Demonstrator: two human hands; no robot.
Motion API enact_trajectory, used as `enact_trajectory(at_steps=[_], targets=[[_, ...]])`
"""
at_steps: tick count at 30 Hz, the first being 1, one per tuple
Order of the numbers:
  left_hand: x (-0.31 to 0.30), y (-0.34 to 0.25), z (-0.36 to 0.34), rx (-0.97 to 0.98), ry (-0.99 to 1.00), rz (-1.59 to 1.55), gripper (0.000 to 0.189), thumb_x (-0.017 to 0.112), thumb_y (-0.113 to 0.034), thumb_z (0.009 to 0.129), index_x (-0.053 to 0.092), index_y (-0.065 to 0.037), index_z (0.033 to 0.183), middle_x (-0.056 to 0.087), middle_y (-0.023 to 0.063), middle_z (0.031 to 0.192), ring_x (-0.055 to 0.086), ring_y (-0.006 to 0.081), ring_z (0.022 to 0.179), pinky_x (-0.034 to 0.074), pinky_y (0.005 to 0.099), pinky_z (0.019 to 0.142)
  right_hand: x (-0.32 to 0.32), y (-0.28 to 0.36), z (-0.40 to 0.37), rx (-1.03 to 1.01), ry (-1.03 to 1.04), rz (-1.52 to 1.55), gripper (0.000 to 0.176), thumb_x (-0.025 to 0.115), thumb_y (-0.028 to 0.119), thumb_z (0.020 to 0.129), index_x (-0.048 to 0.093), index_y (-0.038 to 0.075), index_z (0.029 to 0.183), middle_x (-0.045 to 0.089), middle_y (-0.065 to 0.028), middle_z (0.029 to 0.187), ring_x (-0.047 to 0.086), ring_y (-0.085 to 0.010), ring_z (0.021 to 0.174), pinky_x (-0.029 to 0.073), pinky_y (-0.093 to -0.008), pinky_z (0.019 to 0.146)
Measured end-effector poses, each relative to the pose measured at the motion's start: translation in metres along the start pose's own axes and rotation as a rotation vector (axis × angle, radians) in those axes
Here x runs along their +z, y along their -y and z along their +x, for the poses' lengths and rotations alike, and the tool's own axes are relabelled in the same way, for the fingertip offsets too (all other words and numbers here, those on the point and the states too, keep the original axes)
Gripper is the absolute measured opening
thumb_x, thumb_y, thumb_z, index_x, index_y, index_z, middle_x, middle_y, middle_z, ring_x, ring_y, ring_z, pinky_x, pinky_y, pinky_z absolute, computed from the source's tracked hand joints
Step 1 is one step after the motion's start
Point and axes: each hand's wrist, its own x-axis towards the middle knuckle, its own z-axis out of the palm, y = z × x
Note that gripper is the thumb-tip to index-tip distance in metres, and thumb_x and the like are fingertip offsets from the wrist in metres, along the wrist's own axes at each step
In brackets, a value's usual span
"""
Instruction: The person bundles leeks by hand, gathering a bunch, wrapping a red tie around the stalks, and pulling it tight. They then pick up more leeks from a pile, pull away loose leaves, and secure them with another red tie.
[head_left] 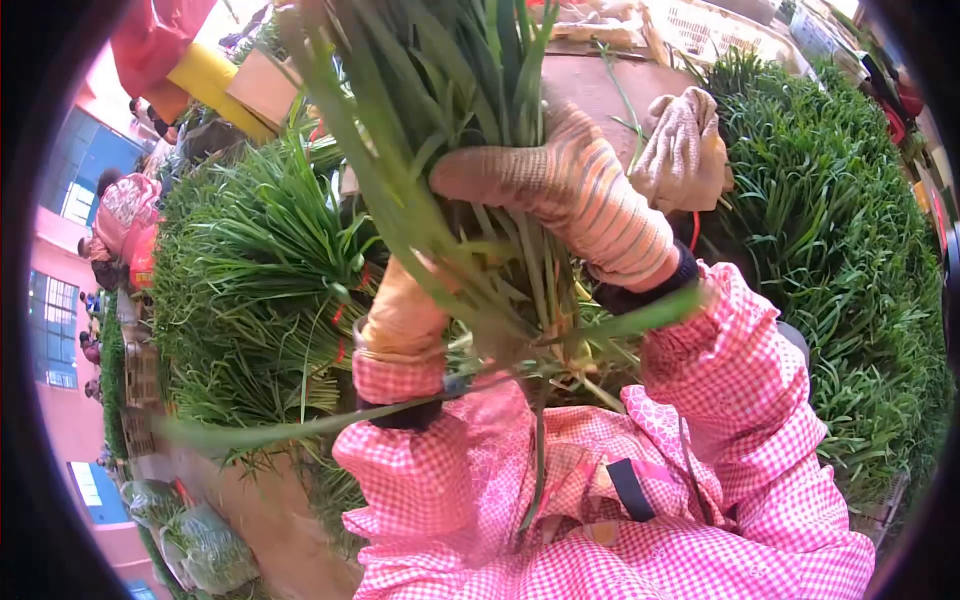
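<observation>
A large bunch of long green leafy stalks (430, 90) is held upright in front of my chest, its pale root ends low near my lap. My right hand (560, 190), in a striped knit glove, wraps round the bunch from the right, thumb across the front. My left hand (405, 310), in a yellowish glove, is at the lower left of the bunch; leaves and blur hide its fingers. A few loose blades hang out to the left and right. Pink checked sleeves cover both my arms.
Piles of green stalks lie at left (250, 280) and right (820, 230), some bunches at left tied with red bands. A crumpled glove (685, 150) lies on a cardboard surface (590, 80) ahead. Filled plastic bags (205, 545) stand lower left. Other people are at far left.
</observation>
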Motion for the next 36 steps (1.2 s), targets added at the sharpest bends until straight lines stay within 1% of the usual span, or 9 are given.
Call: enact_trajectory(at_steps=[9,11,14,19,22,25,28,32,36], targets=[[0.022,0.021,-0.006,0.064,-0.058,0.248,0.053,0.062,-0.016,0.087,0.036,-0.001,0.131,0.049,0.0099,0.123,0.054,0.0174,0.101,0.048,0.0319,0.089,-0.022,-0.006,-0.031,0.135,0.054,-0.014,0.079,0.078,0.004,0.063,0.04,0.002,0.131,0.058,-0.0057,0.113,0.054,-0.0147,0.101,0.044,-0.0295,0.09],[-0.038,0.062,-0.015,-0.186,0.025,-0.923,0.052,0.058,-0.021,0.089,0.035,-0.001,0.132,0.049,0.0103,0.122,0.053,0.0187,0.102,0.048,0.0321,0.09,-0.011,0.011,-0.035,0.119,0.112,0.02,0.088,0.08,0.003,0.061,0.034,0.003,0.135,0.055,-0.006,0.118,0.051,-0.0144,0.106,0.042,-0.0296,0.092],[0.002,0.028,-0.013,-0.299,0.019,-1.304,0.048,0.054,-0.026,0.092,0.038,-0.002,0.13,0.049,0.0121,0.122,0.053,0.0215,0.103,0.048,0.0333,0.089,-0.004,0.017,-0.031,0.001,0.183,-0.026,0.095,0.081,0.0,0.059,0.03,0.005,0.137,0.051,-0.0061,0.125,0.048,-0.0153,0.112,0.039,-0.0305,0.095],[0.05,0.0,-0.005,0.067,0.142,-0.084,0.047,0.048,-0.032,0.093,0.039,-0.003,0.129,0.048,0.012,0.126,0.05,0.024,0.112,0.043,0.0373,0.095,-0.001,0.023,-0.026,-0.052,0.155,-0.315,0.082,0.076,-0.006,0.062,0.037,0.007,0.133,0.052,-0.0066,0.125,0.05,-0.0173,0.112,0.041,-0.0322,0.096],[0.081,-0.035,-0.009,-0.28,0.21,-0.485,0.053,0.065,-0.004,0.081,0.041,-0.001,0.128,0.052,0.0088,0.122,0.053,0.0184,0.106,0.043,0.0313,0.093,0.013,0.034,-0.038,-0.118,0.14,-0.572,0.063,0.077,0.007,0.064,0.05,0.005,0.12,0.061,-0.0061,0.106,0.055,-0.0111,0.096,0.046,-0.0284,0.086],[0.072,-0.06,-0.013,-0.024,0.179,0.597,0.053,0.063,-0.002,0.082,0.04,0.004,0.129,0.054,0.0089,0.12,0.053,0.0162,0.104,0.043,0.0299,0.091,-0.012,0.043,-0.021,-0.169,-0.063,-0.393,0.024,0.069,0.008,0.073,0.059,0.006,0.095,0.061,-0.0024,0.079,0.052,-0.0074,0.07,0.048,-0.0263,0.069],[0.033,-0.082,-0.023,-0.016,-0.005,0.692,0.056,0.057,0.002,0.083,0.035,0.004,0.134,0.052,0.0111,0.124,0.05,0.0173,0.111,0.04,0.0295,0.095,0.002,0.045,-0.034,-0.318,0.035,-0.277,0.016,0.06,0.007,0.081,0.059,0.005,0.097,0.063,-0.0028,0.086,0.057,-0.0093,0.079,0.048,-0.0287,0.07],[0.022,-0.097,-0.038,-0.105,0.098,0.427,0.071,0.063,-0.002,0.078,0.026,0.001,0.14,0.035,0.0144,0.141,0.034,0.0214,0.13,0.028,0.0337,0.105,-0.05,0.004,-0.024,-0.796,0.121,-1.273,0.025,0.052,0.009,0.082,0.059,0.01,0.106,0.062,-0.0043,0.078,0.058,-0.0181,0.068,0.043,-0.0268,0.06],[0.043,-0.098,-0.04,-0.031,0.209,0.305,0.095,0.075,-0.008,0.07,0.015,-0.003,0.144,0.026,0.0148,0.145,0.026,0.0238,0.133,0.024,0.0372,0.108,-0.03,0.021,-0.017,-0.304,-0.029,-0.478,0.022,0.055,0.007,0.081,0.063,0.009,0.101,0.064,-0.006,0.077,0.058,-0.018,0.063,0.043,-0.0289,0.057]])
